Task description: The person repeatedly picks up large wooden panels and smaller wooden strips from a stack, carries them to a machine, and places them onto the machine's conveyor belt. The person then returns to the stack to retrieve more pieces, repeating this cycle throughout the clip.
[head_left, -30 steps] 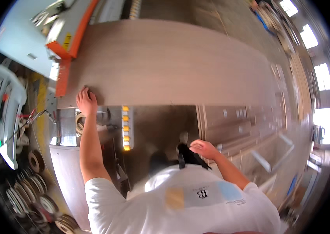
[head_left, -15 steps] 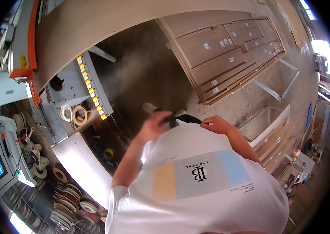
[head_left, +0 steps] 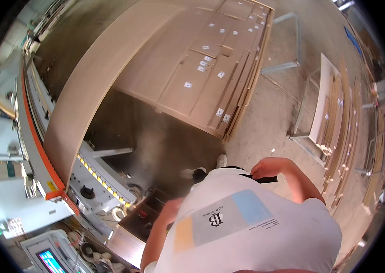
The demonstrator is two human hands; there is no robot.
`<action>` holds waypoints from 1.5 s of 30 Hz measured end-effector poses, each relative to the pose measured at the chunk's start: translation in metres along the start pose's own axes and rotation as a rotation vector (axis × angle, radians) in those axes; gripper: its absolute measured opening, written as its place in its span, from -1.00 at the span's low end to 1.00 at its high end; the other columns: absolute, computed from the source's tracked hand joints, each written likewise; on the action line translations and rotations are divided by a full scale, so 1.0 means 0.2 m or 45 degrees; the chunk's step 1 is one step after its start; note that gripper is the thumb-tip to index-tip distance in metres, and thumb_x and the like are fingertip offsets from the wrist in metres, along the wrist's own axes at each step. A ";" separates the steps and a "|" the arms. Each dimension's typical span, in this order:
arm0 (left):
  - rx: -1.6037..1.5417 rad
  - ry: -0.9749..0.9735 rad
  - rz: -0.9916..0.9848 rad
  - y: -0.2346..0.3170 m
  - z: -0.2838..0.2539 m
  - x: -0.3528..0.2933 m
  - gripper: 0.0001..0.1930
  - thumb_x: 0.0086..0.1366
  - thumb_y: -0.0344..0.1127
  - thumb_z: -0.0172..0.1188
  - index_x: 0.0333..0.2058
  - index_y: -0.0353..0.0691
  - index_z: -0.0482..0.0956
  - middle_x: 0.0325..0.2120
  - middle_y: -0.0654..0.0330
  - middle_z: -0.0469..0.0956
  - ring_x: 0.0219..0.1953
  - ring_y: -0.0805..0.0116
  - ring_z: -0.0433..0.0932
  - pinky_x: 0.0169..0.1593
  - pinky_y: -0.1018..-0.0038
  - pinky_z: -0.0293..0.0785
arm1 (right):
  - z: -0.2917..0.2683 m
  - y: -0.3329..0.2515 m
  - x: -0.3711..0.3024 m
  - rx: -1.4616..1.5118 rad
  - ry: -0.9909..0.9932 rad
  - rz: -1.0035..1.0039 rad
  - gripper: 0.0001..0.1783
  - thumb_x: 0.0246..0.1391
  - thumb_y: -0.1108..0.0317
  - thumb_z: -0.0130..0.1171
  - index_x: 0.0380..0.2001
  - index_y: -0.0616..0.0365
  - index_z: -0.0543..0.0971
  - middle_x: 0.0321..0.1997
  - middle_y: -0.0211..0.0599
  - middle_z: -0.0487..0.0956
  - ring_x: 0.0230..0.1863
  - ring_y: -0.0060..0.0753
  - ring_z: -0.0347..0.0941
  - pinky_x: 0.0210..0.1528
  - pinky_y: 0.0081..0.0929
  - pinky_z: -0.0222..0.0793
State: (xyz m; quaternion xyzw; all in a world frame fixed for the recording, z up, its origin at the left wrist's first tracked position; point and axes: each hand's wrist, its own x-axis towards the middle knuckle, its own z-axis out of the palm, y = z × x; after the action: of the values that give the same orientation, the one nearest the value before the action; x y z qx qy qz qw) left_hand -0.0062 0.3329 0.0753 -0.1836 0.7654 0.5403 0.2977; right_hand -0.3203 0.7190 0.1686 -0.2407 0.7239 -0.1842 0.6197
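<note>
At the right side of my waist, my right hand is closed on a black strap, whose flat end sticks out past the fingers. A white T-shirt with a pale striped print covers my torso. On the other side, my left hand is at the shirt's left edge; its fingers are smeared and partly hidden, so what they hold cannot be made out. My shoes show on the floor beyond the waist.
A long wooden board lies across an edge-banding machine with an orange rail. Labelled panels are stacked ahead. A control screen stands at lower left. On the right are a metal frame and wooden strips.
The view has turned left. My right hand has moved outward from the waist and now grips the black strap. My left hand has left the front of the waist for the left side.
</note>
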 end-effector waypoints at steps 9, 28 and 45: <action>0.057 -0.067 -0.046 0.16 0.08 0.10 -0.67 0.40 -0.14 0.13 -0.01 -0.15 0.67 -0.08 -0.04 0.66 0.00 -0.05 0.61 0.06 0.23 0.53 | 0.13 0.30 -0.21 -0.003 0.150 0.041 -0.67 0.19 0.13 0.19 -0.06 -0.07 0.75 -0.18 -0.36 0.74 -0.17 -0.36 0.62 -0.04 -0.41 0.49; 0.179 -0.097 -0.081 0.37 -0.01 0.26 -0.68 0.38 -0.16 0.15 0.00 -0.16 0.66 -0.09 -0.03 0.67 -0.02 -0.01 0.63 0.04 0.25 0.54 | 0.24 0.52 -0.16 0.007 0.436 -0.106 -0.71 -0.03 0.13 0.37 -0.23 -0.04 0.76 -0.28 -0.34 0.74 -0.26 -0.21 0.64 -0.20 -0.30 0.51; 0.149 -0.109 -0.062 0.32 -0.02 0.29 -0.68 0.37 -0.18 0.17 0.00 -0.17 0.66 -0.10 -0.02 0.68 -0.04 0.03 0.64 0.01 0.27 0.55 | 0.15 0.41 -0.20 0.520 0.167 -0.080 -0.70 0.16 0.19 0.28 -0.10 0.04 0.76 -0.26 -0.38 0.75 -0.25 -0.51 0.67 -0.11 -0.51 0.56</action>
State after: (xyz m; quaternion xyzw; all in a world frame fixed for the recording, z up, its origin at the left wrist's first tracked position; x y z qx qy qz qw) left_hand -0.0898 0.3537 0.0847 -0.1611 0.7775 0.4946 0.3535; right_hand -0.2953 0.8105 0.1493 -0.1199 0.7025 -0.3615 0.6012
